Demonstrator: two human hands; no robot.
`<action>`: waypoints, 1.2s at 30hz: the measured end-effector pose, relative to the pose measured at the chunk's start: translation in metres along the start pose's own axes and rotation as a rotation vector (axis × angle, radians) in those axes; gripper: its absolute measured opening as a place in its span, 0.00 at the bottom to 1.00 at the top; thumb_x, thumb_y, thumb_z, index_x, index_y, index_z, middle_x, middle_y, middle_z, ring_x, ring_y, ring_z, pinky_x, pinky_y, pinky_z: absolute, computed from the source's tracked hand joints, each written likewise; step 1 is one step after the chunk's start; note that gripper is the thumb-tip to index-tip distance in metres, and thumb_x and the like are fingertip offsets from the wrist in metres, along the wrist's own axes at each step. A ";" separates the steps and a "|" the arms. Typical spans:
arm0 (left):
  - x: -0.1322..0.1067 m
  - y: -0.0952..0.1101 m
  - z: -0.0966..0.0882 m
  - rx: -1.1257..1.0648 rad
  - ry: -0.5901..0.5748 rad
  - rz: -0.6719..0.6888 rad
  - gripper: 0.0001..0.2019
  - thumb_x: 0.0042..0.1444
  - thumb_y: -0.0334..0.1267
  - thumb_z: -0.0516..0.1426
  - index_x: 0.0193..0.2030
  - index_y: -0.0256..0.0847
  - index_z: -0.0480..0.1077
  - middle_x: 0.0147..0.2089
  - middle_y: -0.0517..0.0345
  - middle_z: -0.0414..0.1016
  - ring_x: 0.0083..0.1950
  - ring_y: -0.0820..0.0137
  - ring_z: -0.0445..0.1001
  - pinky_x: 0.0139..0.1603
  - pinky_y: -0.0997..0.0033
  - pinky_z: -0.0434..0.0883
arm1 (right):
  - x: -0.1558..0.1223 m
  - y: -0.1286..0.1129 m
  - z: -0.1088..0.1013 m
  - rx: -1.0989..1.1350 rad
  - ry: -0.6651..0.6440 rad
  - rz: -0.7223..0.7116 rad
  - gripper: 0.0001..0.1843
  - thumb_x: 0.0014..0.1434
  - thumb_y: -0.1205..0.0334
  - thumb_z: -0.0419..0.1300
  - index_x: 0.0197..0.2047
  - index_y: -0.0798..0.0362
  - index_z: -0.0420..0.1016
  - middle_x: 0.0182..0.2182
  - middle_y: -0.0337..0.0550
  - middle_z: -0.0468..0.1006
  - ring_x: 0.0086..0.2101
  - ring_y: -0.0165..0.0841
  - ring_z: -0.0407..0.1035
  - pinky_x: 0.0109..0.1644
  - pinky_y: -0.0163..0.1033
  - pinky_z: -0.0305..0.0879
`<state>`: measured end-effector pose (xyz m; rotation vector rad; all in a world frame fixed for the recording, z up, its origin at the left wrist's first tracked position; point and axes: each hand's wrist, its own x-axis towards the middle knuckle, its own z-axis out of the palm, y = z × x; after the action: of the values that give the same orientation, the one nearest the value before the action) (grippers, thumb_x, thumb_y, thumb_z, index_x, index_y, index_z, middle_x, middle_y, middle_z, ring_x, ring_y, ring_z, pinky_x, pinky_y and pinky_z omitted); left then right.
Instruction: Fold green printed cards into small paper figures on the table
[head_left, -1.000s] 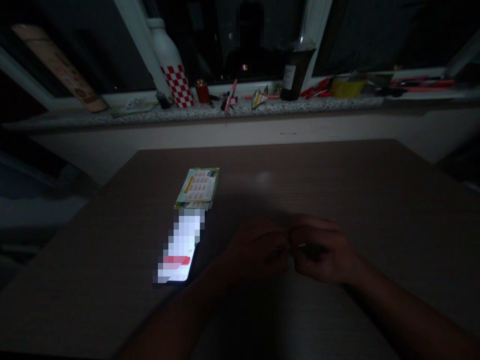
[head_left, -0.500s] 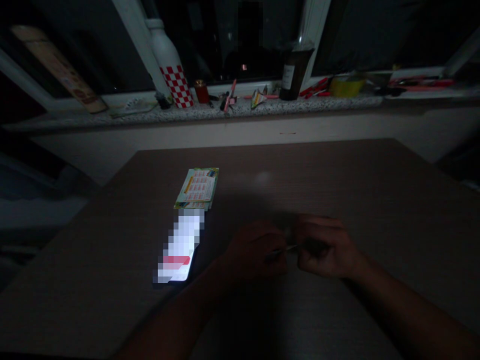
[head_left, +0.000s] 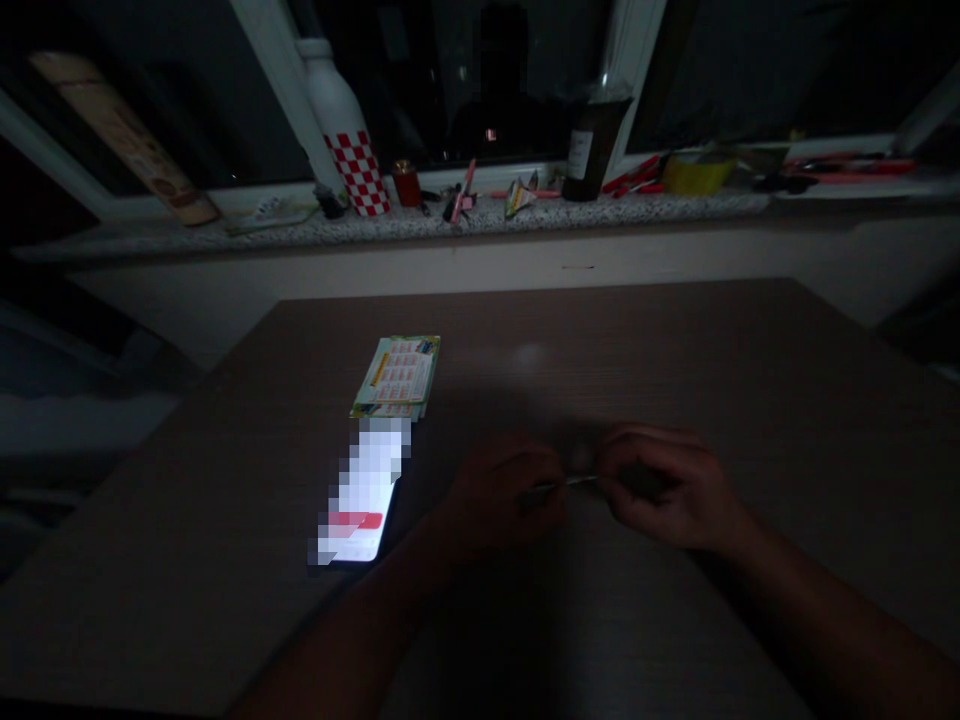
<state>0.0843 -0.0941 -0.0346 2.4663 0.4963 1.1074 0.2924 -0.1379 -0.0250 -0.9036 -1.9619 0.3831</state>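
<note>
A thin, pale, narrow item (head_left: pixel 580 480) spans the small gap between my two hands above the dark table; its kind is too dim to make out. My left hand (head_left: pixel 510 490) is closed on its left end, fingers curled. The thumb and fingertips of my right hand (head_left: pixel 667 485) pinch the other end, with a dark hollow inside the curled fingers. Left of my left hand lies a phone (head_left: pixel 364 495) with a lit screen, partly blurred out. Just beyond the phone sits a small stack of printed cards (head_left: pixel 401 372) with rows of red and white boxes.
Along the granite windowsill (head_left: pixel 495 212) stand a white bottle with red checks (head_left: pixel 352 150), a small red jar (head_left: pixel 406 184), a dark labelled cup (head_left: pixel 589 150) and a tall tube (head_left: pixel 127 140). Pens and a yellow roll (head_left: pixel 697 173) lie farther right. The wooden table (head_left: pixel 637 340) meets the wall.
My right hand has shifted slightly right and its fingers have loosened a little. More of the thin item shows between the hands. The phone and cards rest in the same place.
</note>
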 end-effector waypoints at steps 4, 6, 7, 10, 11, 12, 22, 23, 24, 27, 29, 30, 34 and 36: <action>0.000 0.001 0.001 0.022 -0.006 -0.011 0.02 0.56 0.33 0.56 0.37 0.39 0.69 0.35 0.57 0.75 0.38 0.72 0.73 0.39 0.72 0.71 | 0.003 0.000 0.002 -0.023 -0.008 -0.073 0.12 0.49 0.70 0.62 0.39 0.53 0.72 0.31 0.45 0.76 0.32 0.35 0.72 0.34 0.40 0.71; -0.001 0.001 0.001 0.020 -0.017 -0.008 0.03 0.56 0.33 0.55 0.37 0.39 0.69 0.36 0.57 0.75 0.39 0.72 0.73 0.41 0.70 0.71 | 0.005 0.000 0.003 -0.020 -0.011 -0.135 0.10 0.50 0.71 0.61 0.38 0.53 0.73 0.30 0.44 0.76 0.31 0.34 0.72 0.34 0.41 0.71; -0.001 0.001 0.001 0.020 -0.024 -0.017 0.04 0.56 0.34 0.56 0.38 0.40 0.69 0.37 0.57 0.75 0.41 0.71 0.73 0.42 0.69 0.71 | 0.005 0.000 0.003 -0.019 -0.001 -0.158 0.09 0.51 0.71 0.61 0.37 0.53 0.74 0.29 0.44 0.76 0.31 0.34 0.72 0.34 0.41 0.71; -0.001 0.001 0.001 0.034 -0.019 -0.046 0.05 0.55 0.35 0.56 0.39 0.39 0.69 0.38 0.55 0.76 0.41 0.69 0.73 0.42 0.67 0.72 | 0.006 0.000 0.003 -0.037 0.034 -0.182 0.08 0.50 0.73 0.61 0.34 0.54 0.74 0.28 0.44 0.75 0.28 0.33 0.71 0.32 0.40 0.70; -0.001 0.000 0.001 0.040 -0.010 -0.042 0.05 0.55 0.35 0.56 0.38 0.39 0.69 0.37 0.55 0.76 0.41 0.69 0.73 0.41 0.68 0.71 | 0.006 0.000 0.003 -0.046 0.040 -0.179 0.08 0.49 0.73 0.61 0.34 0.54 0.74 0.28 0.44 0.75 0.28 0.33 0.71 0.31 0.40 0.69; 0.000 0.000 0.001 0.043 -0.003 -0.030 0.04 0.55 0.34 0.56 0.38 0.39 0.69 0.36 0.55 0.76 0.39 0.69 0.73 0.40 0.68 0.71 | 0.006 0.000 0.004 -0.051 0.044 -0.175 0.08 0.48 0.74 0.62 0.34 0.54 0.74 0.28 0.44 0.75 0.29 0.34 0.71 0.31 0.40 0.69; 0.005 0.003 0.002 0.042 0.004 0.064 0.04 0.52 0.31 0.56 0.36 0.39 0.68 0.34 0.57 0.75 0.36 0.71 0.72 0.40 0.68 0.70 | 0.004 0.003 0.010 -0.079 0.040 -0.205 0.10 0.47 0.73 0.62 0.34 0.52 0.71 0.26 0.41 0.75 0.27 0.33 0.70 0.33 0.42 0.67; 0.005 0.003 0.002 0.041 0.003 0.069 0.04 0.52 0.31 0.57 0.36 0.39 0.67 0.34 0.57 0.75 0.36 0.71 0.72 0.40 0.69 0.70 | 0.004 0.004 0.010 -0.081 0.043 -0.207 0.10 0.47 0.73 0.62 0.34 0.52 0.71 0.26 0.41 0.75 0.27 0.33 0.70 0.33 0.42 0.67; 0.005 0.004 0.001 0.040 0.005 0.073 0.04 0.52 0.30 0.56 0.36 0.39 0.67 0.34 0.57 0.75 0.36 0.71 0.72 0.40 0.69 0.70 | 0.003 0.004 0.010 -0.081 0.043 -0.209 0.10 0.47 0.73 0.62 0.34 0.52 0.71 0.26 0.41 0.75 0.27 0.33 0.70 0.33 0.42 0.67; 0.006 0.005 0.001 0.038 0.008 0.071 0.03 0.52 0.30 0.56 0.34 0.39 0.67 0.33 0.58 0.75 0.36 0.72 0.71 0.39 0.70 0.69 | 0.003 0.004 0.011 -0.080 0.043 -0.202 0.10 0.47 0.72 0.62 0.34 0.52 0.72 0.27 0.41 0.76 0.28 0.33 0.71 0.34 0.42 0.67; 0.006 0.006 0.002 0.038 0.006 0.053 0.03 0.52 0.31 0.56 0.34 0.39 0.67 0.33 0.58 0.75 0.35 0.71 0.71 0.38 0.70 0.69 | 0.003 0.004 0.012 -0.083 0.037 -0.196 0.09 0.47 0.71 0.62 0.34 0.52 0.72 0.26 0.40 0.76 0.28 0.33 0.71 0.34 0.41 0.67; 0.006 0.006 0.002 0.038 0.002 0.042 0.03 0.52 0.31 0.56 0.34 0.39 0.67 0.33 0.57 0.74 0.36 0.71 0.71 0.38 0.70 0.69 | 0.003 0.004 0.012 -0.086 0.037 -0.197 0.09 0.47 0.71 0.62 0.33 0.52 0.72 0.26 0.40 0.76 0.27 0.32 0.71 0.34 0.41 0.66; 0.007 0.007 0.005 0.052 -0.004 0.024 0.02 0.51 0.32 0.56 0.33 0.39 0.67 0.33 0.57 0.73 0.36 0.71 0.71 0.37 0.71 0.68 | 0.005 0.002 0.013 -0.107 0.047 -0.227 0.08 0.47 0.72 0.63 0.31 0.53 0.71 0.25 0.40 0.75 0.25 0.31 0.70 0.32 0.40 0.66; 0.008 0.007 0.006 0.065 -0.012 0.040 0.01 0.51 0.32 0.56 0.31 0.39 0.66 0.30 0.59 0.73 0.34 0.72 0.70 0.36 0.72 0.67 | 0.005 0.002 0.015 -0.126 0.042 -0.235 0.08 0.47 0.72 0.63 0.31 0.53 0.70 0.24 0.40 0.75 0.25 0.31 0.69 0.32 0.40 0.66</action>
<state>0.0950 -0.0971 -0.0298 2.5480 0.4889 1.1078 0.2793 -0.1317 -0.0310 -0.7415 -2.0437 0.1049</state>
